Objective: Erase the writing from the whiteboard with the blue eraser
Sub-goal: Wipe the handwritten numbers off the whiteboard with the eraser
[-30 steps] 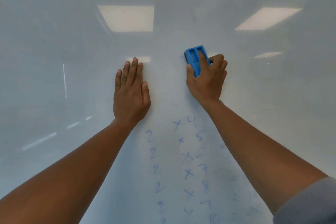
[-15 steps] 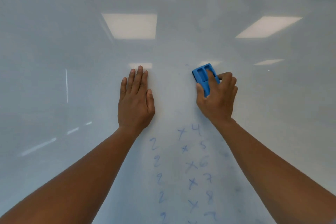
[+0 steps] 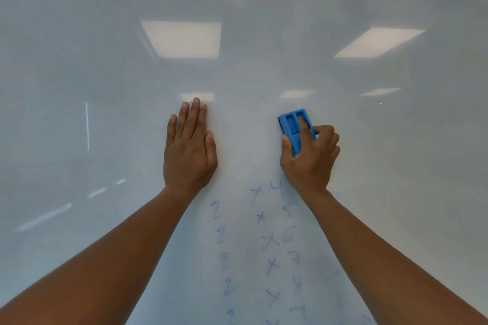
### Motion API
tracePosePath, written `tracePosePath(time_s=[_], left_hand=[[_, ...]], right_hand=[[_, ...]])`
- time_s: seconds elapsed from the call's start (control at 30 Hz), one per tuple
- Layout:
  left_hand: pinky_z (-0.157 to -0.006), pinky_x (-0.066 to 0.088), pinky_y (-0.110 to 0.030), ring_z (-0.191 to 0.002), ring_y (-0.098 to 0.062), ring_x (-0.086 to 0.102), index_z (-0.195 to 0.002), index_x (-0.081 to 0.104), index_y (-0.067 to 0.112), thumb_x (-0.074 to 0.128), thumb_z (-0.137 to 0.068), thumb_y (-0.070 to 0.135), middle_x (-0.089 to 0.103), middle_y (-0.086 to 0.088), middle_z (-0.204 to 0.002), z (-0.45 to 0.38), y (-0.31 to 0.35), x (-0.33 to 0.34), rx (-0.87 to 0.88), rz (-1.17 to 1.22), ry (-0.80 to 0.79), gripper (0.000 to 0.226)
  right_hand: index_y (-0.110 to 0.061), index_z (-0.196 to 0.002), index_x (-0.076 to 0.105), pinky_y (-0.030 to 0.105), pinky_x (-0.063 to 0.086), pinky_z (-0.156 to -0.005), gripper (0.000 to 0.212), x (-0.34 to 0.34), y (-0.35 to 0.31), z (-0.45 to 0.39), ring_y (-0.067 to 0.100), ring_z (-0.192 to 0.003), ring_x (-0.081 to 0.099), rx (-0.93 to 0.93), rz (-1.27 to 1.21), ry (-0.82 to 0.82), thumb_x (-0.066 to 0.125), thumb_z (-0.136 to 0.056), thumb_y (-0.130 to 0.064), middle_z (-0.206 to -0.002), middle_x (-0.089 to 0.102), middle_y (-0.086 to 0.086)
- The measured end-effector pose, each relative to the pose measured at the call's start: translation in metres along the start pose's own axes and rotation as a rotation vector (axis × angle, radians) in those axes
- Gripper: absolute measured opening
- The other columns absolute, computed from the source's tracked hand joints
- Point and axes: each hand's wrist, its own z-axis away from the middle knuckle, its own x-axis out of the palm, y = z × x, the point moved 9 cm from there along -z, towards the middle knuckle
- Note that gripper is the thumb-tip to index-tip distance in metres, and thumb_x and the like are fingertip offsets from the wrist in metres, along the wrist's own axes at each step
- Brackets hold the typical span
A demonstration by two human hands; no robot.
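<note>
Whiteboard [image 3: 396, 166] gleams; left hand [image 3: 188, 150] lies spread flat, right hand [image 3: 310, 158] grips the blue eraser [image 3: 291, 124] above the writing [image 3: 264, 240]; best press firmly, sweeping downward

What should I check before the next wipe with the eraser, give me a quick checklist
1. Grip: right hand holds the blue eraser: ok.
2. Eraser flat against the whiteboard: cannot tell.
3. Left hand flat on the board, left of the writing: ok.
4. Board clean: not ok, blue writing remains below the hands.
5. Eraser on the writing: not ok, it sits above the top row.
</note>
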Motion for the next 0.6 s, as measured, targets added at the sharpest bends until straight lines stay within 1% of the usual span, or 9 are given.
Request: tracePosePath(time_s=[0.07, 0.1, 0.2, 0.27, 0.33, 0.43, 0.5, 0.53, 0.6], left_hand=[[-0.128, 0.005, -0.04, -0.156, -0.018, 0.009, -0.158, 0.025, 0.01, 0.03, -0.103, 0.025, 0.018, -0.003, -0.167, 0.0, 0.0, 0.001, -0.002, -0.001, -0.001, 0.058], [-0.128, 0.005, -0.04, -0.156, -0.018, 0.008, -0.158, 0.024, 0.01, 0.03, -0.103, 0.025, 0.018, -0.003, -0.167, 0.0, 0.0, 0.001, -0.007, -0.004, -0.002, 0.058], [-0.128, 0.005, -0.04, -0.156, -0.018, 0.008, -0.159, 0.023, 0.01, 0.029, -0.103, 0.025, 0.017, -0.003, -0.167, 0.0, 0.001, 0.001, -0.009, -0.015, -0.001, 0.058], [-0.128, 0.004, -0.04, -0.156, -0.019, 0.008, -0.159, 0.023, 0.01, 0.029, -0.102, 0.025, 0.017, -0.003, -0.167, 0.0, 0.001, 0.002, -0.011, -0.022, 0.001, 0.058], [-0.128, 0.003, -0.039, -0.156, -0.019, 0.008, -0.159, 0.023, 0.01, 0.029, -0.102, 0.025, 0.017, -0.003, -0.167, 0.0, 0.001, 0.002, -0.016, -0.025, 0.002, 0.059], [-0.128, 0.002, -0.038, -0.156, -0.019, 0.008, -0.159, 0.022, 0.01, 0.03, -0.103, 0.025, 0.017, -0.004, -0.167, 0.0, 0.001, 0.001, -0.014, -0.019, 0.001, 0.059], [-0.128, 0.002, -0.037, -0.156, -0.018, 0.007, -0.159, 0.021, 0.01, 0.029, -0.103, 0.026, 0.017, -0.004, -0.167, 0.0, 0.001, 0.001, -0.01, -0.014, -0.009, 0.059], [-0.128, 0.002, -0.038, -0.156, -0.018, 0.007, -0.159, 0.021, 0.011, 0.029, -0.103, 0.026, 0.017, -0.004, -0.167, 0.002, 0.001, 0.001, -0.012, -0.014, -0.011, 0.059], [-0.128, 0.003, -0.038, -0.156, -0.018, 0.009, -0.159, 0.022, 0.01, 0.03, -0.102, 0.026, 0.018, -0.004, -0.167, 0.002, 0.002, 0.0, -0.012, -0.013, 0.002, 0.059]], right_hand=[[-0.013, -0.13, 0.055, 0.043, 0.04, -0.08, 0.049, -0.003, 0.025, -0.016, 0.031, -0.098, 0.041, 0.224, -0.022, 0.033, 0.063, -0.088, -0.037, -0.108, 0.044, 0.016], [-0.013, -0.13, 0.054, 0.044, 0.042, -0.081, 0.049, -0.002, 0.03, -0.022, 0.031, -0.099, 0.04, 0.287, -0.023, 0.032, 0.062, -0.089, -0.038, -0.108, 0.043, 0.015], [-0.014, -0.129, 0.053, 0.041, 0.043, -0.081, 0.047, 0.001, 0.023, -0.029, 0.028, -0.1, 0.039, 0.342, 0.001, 0.034, 0.058, -0.09, -0.04, -0.109, 0.041, 0.013], [-0.013, -0.129, 0.054, 0.043, 0.043, -0.08, 0.048, 0.003, 0.017, -0.029, 0.029, -0.099, 0.04, 0.353, -0.011, 0.039, 0.059, -0.089, -0.039, -0.109, 0.042, 0.014], [-0.012, -0.13, 0.055, 0.045, 0.043, -0.078, 0.05, 0.003, -0.001, -0.027, 0.034, -0.097, 0.044, 0.244, -0.05, 0.034, 0.062, -0.087, -0.038, -0.107, 0.045, 0.017], [-0.013, -0.131, 0.055, 0.041, 0.04, -0.075, 0.053, 0.01, -0.058, -0.007, 0.034, -0.093, 0.046, -0.186, -0.083, -0.074, 0.062, -0.085, -0.039, -0.104, 0.047, 0.016], [-0.014, -0.13, 0.055, 0.041, 0.042, -0.074, 0.052, 0.015, -0.083, 0.01, 0.03, -0.091, 0.045, -0.388, -0.076, -0.16, 0.059, -0.086, -0.042, -0.103, 0.047, 0.012], [-0.014, -0.129, 0.056, 0.042, 0.042, -0.073, 0.051, 0.016, -0.085, 0.013, 0.028, -0.09, 0.045, -0.415, -0.062, -0.175, 0.058, -0.086, -0.042, -0.103, 0.047, 0.011], [-0.015, -0.128, 0.056, 0.04, 0.042, -0.071, 0.05, 0.015, -0.077, -0.002, 0.027, -0.09, 0.044, -0.346, -0.031, -0.137, 0.059, -0.087, -0.042, -0.103, 0.047, 0.011]])
